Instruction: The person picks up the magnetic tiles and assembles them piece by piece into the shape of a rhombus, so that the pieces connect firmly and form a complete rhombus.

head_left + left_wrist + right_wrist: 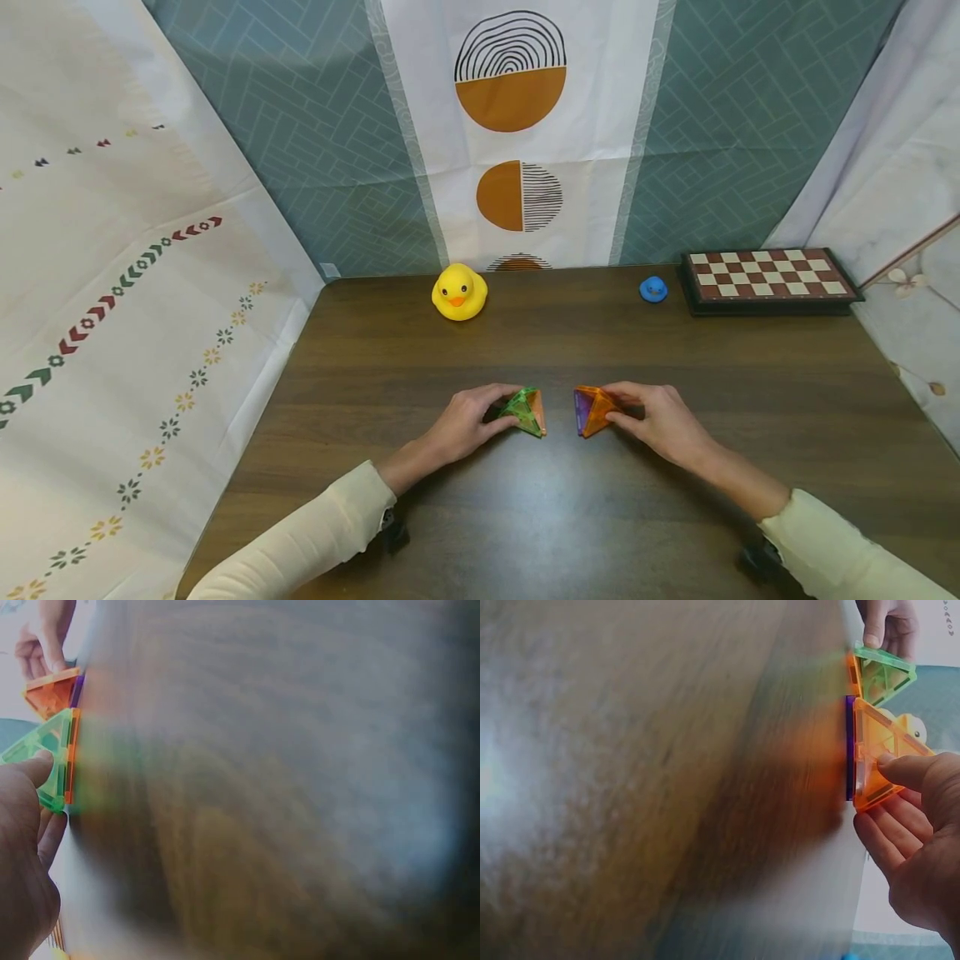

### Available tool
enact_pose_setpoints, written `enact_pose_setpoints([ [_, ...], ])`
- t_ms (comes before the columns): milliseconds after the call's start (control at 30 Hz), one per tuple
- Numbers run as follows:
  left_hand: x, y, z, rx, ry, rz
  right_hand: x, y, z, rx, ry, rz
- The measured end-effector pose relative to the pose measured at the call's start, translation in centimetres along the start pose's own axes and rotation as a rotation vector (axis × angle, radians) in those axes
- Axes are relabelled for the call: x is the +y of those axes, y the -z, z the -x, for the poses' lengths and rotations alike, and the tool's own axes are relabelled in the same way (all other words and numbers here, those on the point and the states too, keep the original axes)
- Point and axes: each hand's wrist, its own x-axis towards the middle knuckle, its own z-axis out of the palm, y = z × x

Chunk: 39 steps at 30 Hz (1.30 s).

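Observation:
Between thumb and fingers my left hand (472,421) pinches a small pyramid of translucent magnetic tiles, with green sides (522,410) and an orange tile (537,410) facing right. Opposite it, my right hand (663,423) pinches a similar pyramid, with orange sides (598,412) and a purple tile (582,411) facing left. A short gap of tabletop separates the two in the head view. The left wrist view shows the left thumb on the green tile (52,739); in the right wrist view, the right thumb presses the orange tile (877,750).
The brown wooden table (480,517) carries a yellow rubber duck (459,292) at its back edge. Further right are a small blue duck (653,289) and a checkered board box (768,279). Patterned cloths (360,150) hang behind and at both sides.

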Motion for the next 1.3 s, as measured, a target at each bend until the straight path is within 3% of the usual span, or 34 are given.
enact_pose_setpoints([
  [433, 0.9, -0.7, -1.1, -0.043, -0.013, 0.0, -0.9, -1.0, -0.8, -0.04, -0.022, -0.004],
  [600, 1.1, -1.0, -1.5, -0.048, -0.026, 0.006, -1.2, -1.5, -1.0, -0.038, 0.005, -0.026],
  [767, 1.0, -0.9, -1.3, -0.036, -0.042, 0.011, -1.0, -1.6, -0.9, -0.025, 0.014, -0.03],
  [1033, 0.9, -0.7, -0.8, -0.04, -0.018, 0.012, -0.9, -1.5, -0.6, -0.008, -0.01, -0.011],
  [1300, 1.0, -1.0, -0.8, -0.027, -0.004, 0.01, -0.8, -1.9, -0.5, 0.021, 0.018, -0.023],
])
